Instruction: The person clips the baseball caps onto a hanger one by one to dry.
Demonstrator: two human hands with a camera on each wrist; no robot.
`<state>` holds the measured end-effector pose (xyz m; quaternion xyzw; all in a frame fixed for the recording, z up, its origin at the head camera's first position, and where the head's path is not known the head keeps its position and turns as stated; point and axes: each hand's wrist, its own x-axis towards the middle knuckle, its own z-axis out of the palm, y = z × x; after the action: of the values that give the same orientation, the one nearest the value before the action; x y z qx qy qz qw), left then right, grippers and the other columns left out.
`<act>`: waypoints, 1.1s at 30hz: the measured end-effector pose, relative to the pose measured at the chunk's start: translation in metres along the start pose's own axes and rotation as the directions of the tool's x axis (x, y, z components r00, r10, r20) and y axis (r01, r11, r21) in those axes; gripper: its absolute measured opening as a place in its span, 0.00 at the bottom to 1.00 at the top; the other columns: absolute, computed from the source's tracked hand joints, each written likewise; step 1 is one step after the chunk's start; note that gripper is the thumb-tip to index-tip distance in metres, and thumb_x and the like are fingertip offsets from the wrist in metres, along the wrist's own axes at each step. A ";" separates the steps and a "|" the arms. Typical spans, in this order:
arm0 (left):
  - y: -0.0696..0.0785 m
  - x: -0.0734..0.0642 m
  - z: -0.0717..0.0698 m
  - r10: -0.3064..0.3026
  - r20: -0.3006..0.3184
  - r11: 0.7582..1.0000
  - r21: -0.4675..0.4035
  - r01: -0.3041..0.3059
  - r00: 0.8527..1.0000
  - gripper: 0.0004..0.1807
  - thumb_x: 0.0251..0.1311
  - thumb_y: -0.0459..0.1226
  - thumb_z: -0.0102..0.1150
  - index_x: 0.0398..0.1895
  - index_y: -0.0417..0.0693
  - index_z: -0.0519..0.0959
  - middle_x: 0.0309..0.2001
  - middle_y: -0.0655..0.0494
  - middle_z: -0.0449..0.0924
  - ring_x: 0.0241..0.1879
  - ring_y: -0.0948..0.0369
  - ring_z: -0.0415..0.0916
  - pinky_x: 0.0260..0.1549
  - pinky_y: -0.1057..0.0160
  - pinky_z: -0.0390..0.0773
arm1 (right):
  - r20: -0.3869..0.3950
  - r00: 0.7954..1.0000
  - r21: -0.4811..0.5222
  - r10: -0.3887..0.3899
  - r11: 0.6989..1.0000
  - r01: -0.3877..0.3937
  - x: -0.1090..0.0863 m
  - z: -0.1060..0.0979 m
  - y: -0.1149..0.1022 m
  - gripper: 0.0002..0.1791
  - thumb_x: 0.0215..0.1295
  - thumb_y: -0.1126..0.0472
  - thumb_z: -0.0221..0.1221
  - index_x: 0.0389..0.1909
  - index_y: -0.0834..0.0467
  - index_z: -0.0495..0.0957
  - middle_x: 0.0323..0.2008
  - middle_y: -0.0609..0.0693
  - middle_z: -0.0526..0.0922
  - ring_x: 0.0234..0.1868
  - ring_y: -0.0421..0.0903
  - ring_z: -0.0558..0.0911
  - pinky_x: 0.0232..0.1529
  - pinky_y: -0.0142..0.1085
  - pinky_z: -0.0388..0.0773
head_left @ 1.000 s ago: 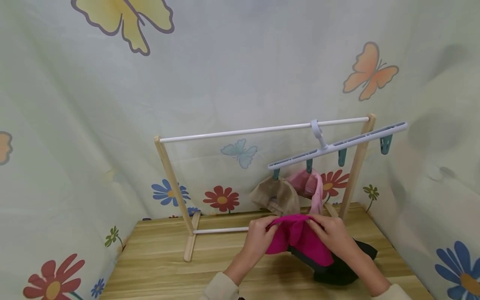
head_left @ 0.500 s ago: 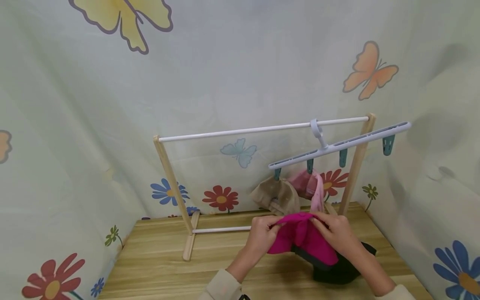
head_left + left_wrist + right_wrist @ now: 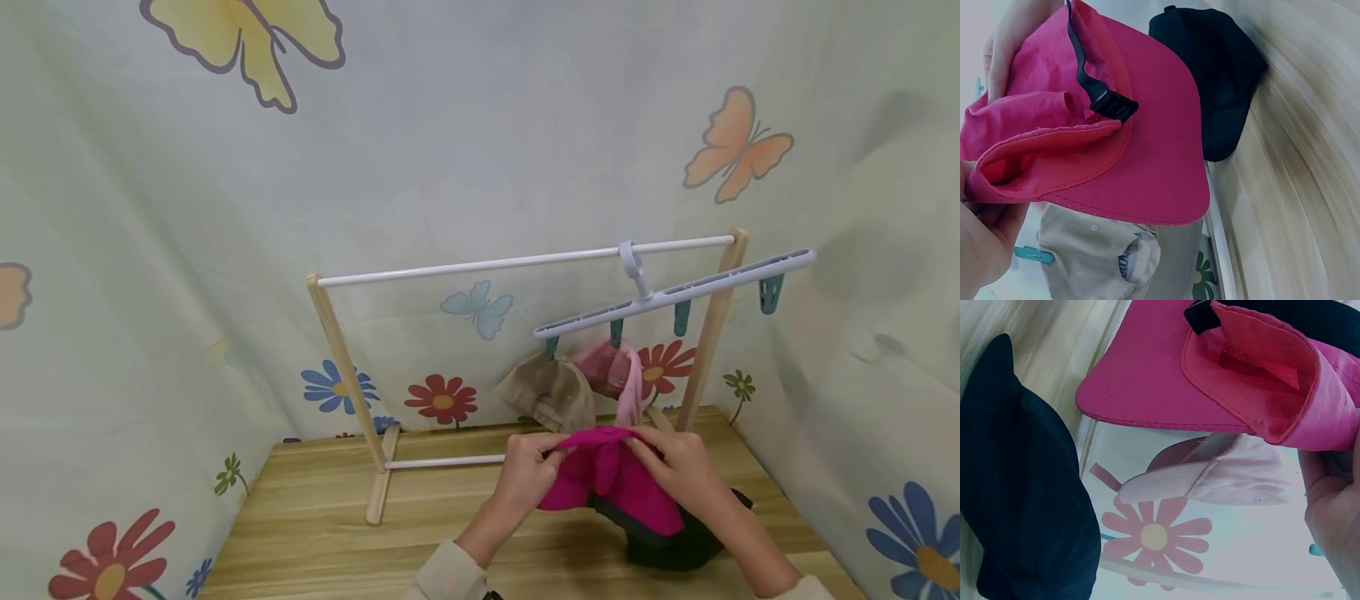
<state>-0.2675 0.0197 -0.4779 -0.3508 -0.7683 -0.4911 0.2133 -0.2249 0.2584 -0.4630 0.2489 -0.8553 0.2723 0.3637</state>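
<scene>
Between both hands a magenta cap (image 3: pixel 648 496) is held above the table, its brim pointing down. My left hand (image 3: pixel 528 468) pinches one side of the crown, and my right hand (image 3: pixel 681 468) pinches the other. In the left wrist view a black strap with a buckle (image 3: pixel 1113 105) crosses the cap's opening. Behind the hands, a beige cap (image 3: pixel 551 392) and a pink cap (image 3: pixel 611 367) hang from teal clips on a pale hanger (image 3: pixel 675 292). A black cap (image 3: pixel 1029 481) lies on the table, partly hidden in the head view by the magenta cap and right arm.
The hanger hooks over the white top bar (image 3: pixel 465 268) of a wooden-legged rack, right of its middle. Two more teal clips, one of them a clip (image 3: pixel 770 293) at the right end, hold nothing. Patterned curtains enclose the wood-grain table (image 3: pixel 315 533) at the back and sides.
Both hands and the magenta cap have shifted slightly to the right. The hanger and its caps stay about where they were.
</scene>
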 end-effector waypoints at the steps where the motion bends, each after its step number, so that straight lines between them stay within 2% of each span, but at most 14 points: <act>1: 0.001 0.000 0.000 0.002 0.003 1.000 0.001 -0.002 1.000 0.09 0.62 0.27 0.66 0.40 0.45 0.91 0.33 0.53 0.90 0.25 0.75 0.73 0.22 0.81 0.68 | -0.005 1.000 0.001 -0.002 1.000 0.002 0.000 -0.001 0.000 0.14 0.52 0.75 0.70 0.38 0.59 0.87 0.28 0.48 0.88 0.23 0.28 0.74 0.22 0.21 0.70; 5: 0.004 0.000 0.002 -0.003 0.022 1.000 -0.007 0.003 1.000 0.08 0.63 0.28 0.66 0.40 0.45 0.91 0.33 0.53 0.90 0.27 0.75 0.75 0.24 0.81 0.71 | -0.026 0.999 0.007 -0.031 0.999 0.031 -0.001 -0.004 0.003 0.15 0.50 0.77 0.70 0.38 0.58 0.87 0.28 0.47 0.88 0.24 0.29 0.76 0.23 0.22 0.72; 9: 0.007 0.000 0.004 0.002 0.046 1.000 0.009 -0.002 0.999 0.08 0.66 0.30 0.64 0.41 0.46 0.90 0.34 0.55 0.90 0.28 0.77 0.76 0.26 0.81 0.74 | -0.043 0.998 -0.010 -0.053 0.999 0.053 -0.001 -0.008 0.006 0.16 0.48 0.76 0.71 0.38 0.58 0.88 0.30 0.49 0.89 0.26 0.34 0.82 0.26 0.22 0.75; 16: 0.011 0.004 0.010 0.031 0.057 0.999 0.036 -0.033 0.998 0.07 0.67 0.32 0.63 0.41 0.47 0.90 0.34 0.57 0.90 0.27 0.78 0.75 0.27 0.81 0.75 | -0.048 0.998 -0.038 -0.043 0.998 0.041 -0.001 -0.016 0.010 0.16 0.47 0.76 0.72 0.38 0.61 0.88 0.32 0.53 0.90 0.28 0.38 0.85 0.28 0.21 0.77; 19: 0.013 0.006 0.013 0.024 0.061 0.999 0.020 -0.025 0.998 0.07 0.68 0.32 0.63 0.41 0.46 0.90 0.35 0.56 0.90 0.31 0.78 0.78 0.30 0.80 0.77 | -0.057 0.998 -0.048 -0.040 0.998 0.037 -0.001 -0.021 0.010 0.16 0.45 0.76 0.73 0.38 0.63 0.88 0.32 0.55 0.90 0.29 0.40 0.86 0.29 0.20 0.77; 25: 0.019 0.009 0.020 0.022 0.067 1.000 0.001 -0.022 0.997 0.07 0.68 0.33 0.63 0.41 0.45 0.90 0.34 0.55 0.90 0.31 0.78 0.80 0.30 0.80 0.78 | -0.071 0.997 -0.069 -0.030 0.997 0.025 -0.001 -0.030 0.011 0.18 0.43 0.76 0.74 0.39 0.63 0.88 0.33 0.55 0.90 0.31 0.43 0.88 0.35 0.18 0.78; 33: 0.025 0.011 0.031 0.044 0.084 0.999 -0.023 -0.043 0.996 0.07 0.68 0.33 0.63 0.40 0.45 0.90 0.33 0.56 0.89 0.32 0.79 0.80 0.29 0.81 0.77 | -0.058 0.998 -0.118 0.023 0.993 -0.030 -0.004 -0.042 0.011 0.18 0.44 0.75 0.74 0.40 0.62 0.88 0.35 0.54 0.90 0.33 0.52 0.89 0.43 0.13 0.72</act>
<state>-0.2558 0.0582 -0.4681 -0.3901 -0.7635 -0.4793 0.1876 -0.2088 0.2949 -0.4450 0.2076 -0.8626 0.2328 0.3983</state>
